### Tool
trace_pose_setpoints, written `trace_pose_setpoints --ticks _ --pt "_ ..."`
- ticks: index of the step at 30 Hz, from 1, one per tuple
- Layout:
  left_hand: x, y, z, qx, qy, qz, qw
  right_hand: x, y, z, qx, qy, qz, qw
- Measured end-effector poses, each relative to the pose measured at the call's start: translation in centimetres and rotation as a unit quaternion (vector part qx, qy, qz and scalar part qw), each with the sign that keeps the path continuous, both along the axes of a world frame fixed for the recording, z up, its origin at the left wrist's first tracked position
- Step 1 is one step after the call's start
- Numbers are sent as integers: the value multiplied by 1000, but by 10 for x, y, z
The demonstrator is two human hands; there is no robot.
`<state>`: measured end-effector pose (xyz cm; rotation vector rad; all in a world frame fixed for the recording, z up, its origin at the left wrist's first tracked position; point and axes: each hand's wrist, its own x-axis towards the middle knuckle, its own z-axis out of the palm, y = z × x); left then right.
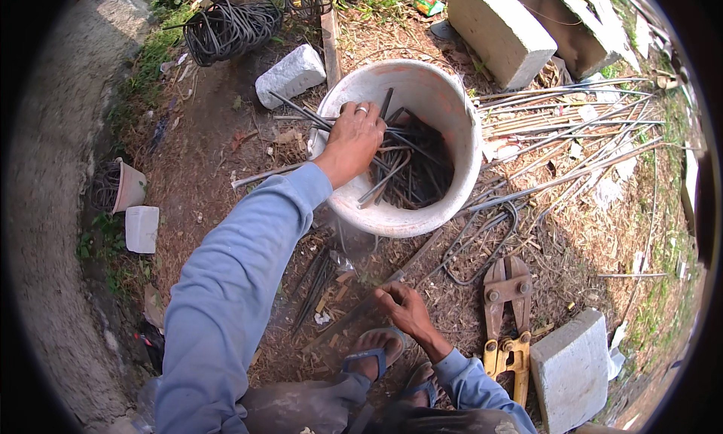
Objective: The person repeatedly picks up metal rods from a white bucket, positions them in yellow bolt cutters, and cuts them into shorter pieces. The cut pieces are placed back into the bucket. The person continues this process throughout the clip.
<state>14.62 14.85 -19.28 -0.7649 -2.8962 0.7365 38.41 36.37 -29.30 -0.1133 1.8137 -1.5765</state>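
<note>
A round white bucket [465,170] stands in front of me, with dark cut metal rods [422,144] lying in it, some of them bent. My left hand [354,140], with a ring on one finger, reaches over its left side. Its fingers are closed on several metal rods [301,111], whose ends stick out past the rim to the left. Lower down, in front of my feet, my right hand [407,313] is closed with thumb and fingers together. What it holds, if anything, cannot be made out. A long thin bar [414,261] lies on the ground just beyond it.
Bolt cutters [508,321] with yellow parts lie on the right beside a concrete block [571,366]. Long rods [565,125] spread right of the bucket. Wire coils [233,31], a white block [291,74] and larger slabs [503,31] lie farther off. A rough wall [45,208] runs along the left.
</note>
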Motion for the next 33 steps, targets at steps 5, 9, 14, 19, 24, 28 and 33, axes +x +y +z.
trace_pose_setpoints --ticks 5,9,14,19,24,28,33 --pt "-11 3 3 -92 -65 16 994 8 -1 -10 2 14 11 1000" --pt "-28 21 42 -68 -58 -48 995 9 7 -5 -9 -21 21 1000" --pt "-49 64 79 -113 83 -152 978 7 3 4 14 -54 46 997" --pt "-60 73 58 -174 121 -175 961 6 -1 2 -14 -32 39 999" --pt "-52 61 69 -131 237 -216 938 6 8 -10 -20 -18 19 999" --pt "-51 70 91 -212 212 -117 947 3 14 -8 -2 -54 12 998" --pt "-70 55 75 -89 369 -172 909 8 3 -8 19 -31 35 999"
